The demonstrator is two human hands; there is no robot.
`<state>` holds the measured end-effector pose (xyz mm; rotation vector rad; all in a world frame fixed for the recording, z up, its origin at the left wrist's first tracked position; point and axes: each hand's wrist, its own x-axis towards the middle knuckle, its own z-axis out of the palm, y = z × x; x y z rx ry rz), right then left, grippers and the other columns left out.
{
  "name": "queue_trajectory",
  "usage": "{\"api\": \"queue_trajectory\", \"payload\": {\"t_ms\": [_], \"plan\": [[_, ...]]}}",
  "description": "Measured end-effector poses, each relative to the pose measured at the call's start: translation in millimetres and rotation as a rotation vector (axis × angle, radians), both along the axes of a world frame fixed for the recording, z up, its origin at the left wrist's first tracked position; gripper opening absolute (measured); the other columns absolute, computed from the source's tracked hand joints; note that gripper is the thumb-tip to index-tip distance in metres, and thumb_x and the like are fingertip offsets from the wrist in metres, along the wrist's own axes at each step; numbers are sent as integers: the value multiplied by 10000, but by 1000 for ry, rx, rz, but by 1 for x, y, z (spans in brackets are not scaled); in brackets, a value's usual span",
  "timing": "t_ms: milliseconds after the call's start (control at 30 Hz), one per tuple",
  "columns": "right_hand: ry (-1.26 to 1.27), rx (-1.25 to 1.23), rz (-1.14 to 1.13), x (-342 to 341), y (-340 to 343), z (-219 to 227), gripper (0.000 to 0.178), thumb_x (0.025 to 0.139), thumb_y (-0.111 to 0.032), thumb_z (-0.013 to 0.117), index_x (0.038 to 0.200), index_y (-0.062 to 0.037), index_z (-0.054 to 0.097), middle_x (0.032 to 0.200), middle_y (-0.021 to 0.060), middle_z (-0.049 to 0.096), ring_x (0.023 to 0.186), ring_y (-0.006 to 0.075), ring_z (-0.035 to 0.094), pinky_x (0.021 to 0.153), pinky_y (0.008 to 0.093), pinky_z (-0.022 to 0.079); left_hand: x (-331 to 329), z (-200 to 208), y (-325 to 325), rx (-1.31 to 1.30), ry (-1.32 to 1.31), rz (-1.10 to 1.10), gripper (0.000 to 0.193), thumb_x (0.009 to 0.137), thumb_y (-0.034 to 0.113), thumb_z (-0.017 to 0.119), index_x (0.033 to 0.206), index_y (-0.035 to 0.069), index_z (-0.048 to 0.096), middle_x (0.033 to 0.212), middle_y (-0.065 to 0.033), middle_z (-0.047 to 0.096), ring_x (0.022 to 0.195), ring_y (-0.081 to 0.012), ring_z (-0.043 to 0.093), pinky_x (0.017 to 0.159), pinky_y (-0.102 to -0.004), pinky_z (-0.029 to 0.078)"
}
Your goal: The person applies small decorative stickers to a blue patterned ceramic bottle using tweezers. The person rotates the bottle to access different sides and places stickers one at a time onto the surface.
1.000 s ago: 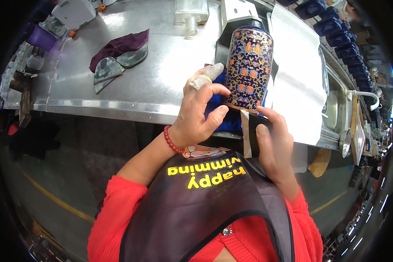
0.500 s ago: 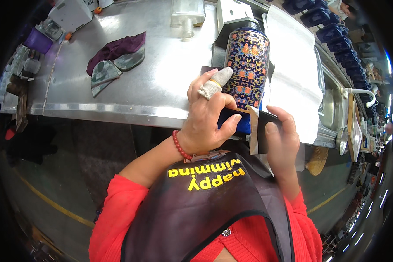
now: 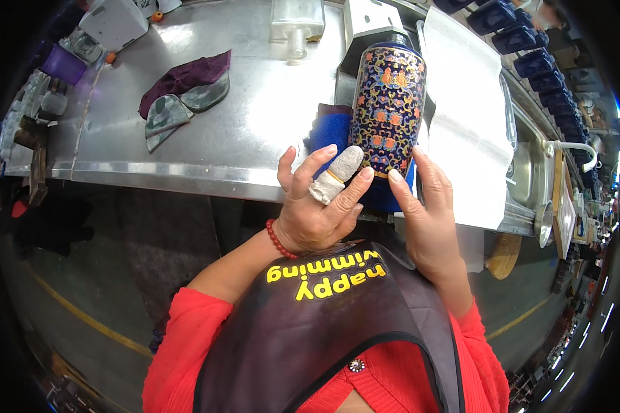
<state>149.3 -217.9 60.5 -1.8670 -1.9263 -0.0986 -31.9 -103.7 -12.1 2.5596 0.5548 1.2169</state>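
A dark blue bottle (image 3: pixel 389 110) with a dense orange, gold and white floral pattern lies with its neck pointing away from me. Blue cloth (image 3: pixel 332 134) shows at its left side and under its near end. My left hand (image 3: pixel 320 199) is open at the bottle's lower left, fingers apart, one fingertip near or on its base edge. A grey cloth finger cover (image 3: pixel 344 165), held by a yellow band, sits on one of its fingers. My right hand (image 3: pixel 430 213) is open too, thumb and fingertips at the bottle's lower right edge; whether they press on it I cannot tell.
A purple cloth (image 3: pixel 186 79) and grey-green curved pads (image 3: pixel 169 113) lie on the metal table (image 3: pixel 248 124). Behind stands a clear bottle (image 3: pixel 296 24). White paper (image 3: pixel 465 124) covers the right side, beside a sink (image 3: pixel 523 162) and several blue bottles (image 3: pixel 530 62).
The dark, tan-edged piece by my right hand is out of sight. My left hand has drawn back toward me and spread, uncovering blue cloth; my right has moved in to the bottle's base.
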Motion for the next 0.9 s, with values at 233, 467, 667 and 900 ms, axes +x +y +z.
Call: {"api": "queue_trajectory", "payload": {"t_ms": [233, 467, 667, 900], "plan": [[-50, 6, 47, 1, 3, 4, 560, 789, 53, 650, 1316, -130, 689, 1472, 275, 489, 1268, 431, 544, 1060, 483, 470, 3, 1, -1, -39, -33, 16, 469, 827, 196, 704, 1295, 162, 708, 1338, -86, 645, 1334, -270, 456, 1188, -574, 149], [107, 56, -21, 6, 1, -8, 572, 792, 100, 628, 1333, -80, 673, 1464, 281, 491, 1273, 432, 542, 1070, 479, 460, 3, -1, 2, -47, -48, 4, 493, 824, 191, 700, 1316, 159, 687, 1341, -104, 645, 1311, -279, 480, 1193, -576, 135], [36, 14, -11, 10, -5, -15, 611, 773, 139, 625, 1347, -67, 659, 1445, 283, 506, 1260, 435, 554, 1065, 474, 464, 4, -1, 3, -63, -21, -11, 514, 818, 198, 699, 1328, 146, 675, 1345, -145, 639, 1301, -304, 484, 1197, -581, 120], [75, 60, 60, 17, -6, -17, 613, 753, 117, 653, 1313, -129, 692, 1436, 278, 512, 1236, 436, 561, 1044, 478, 477, 4, -1, 5, -18, -19, -5, 463, 868, 219, 676, 1321, 124, 678, 1333, -185, 646, 1299, -338, 501, 1209, -563, 133]]}}
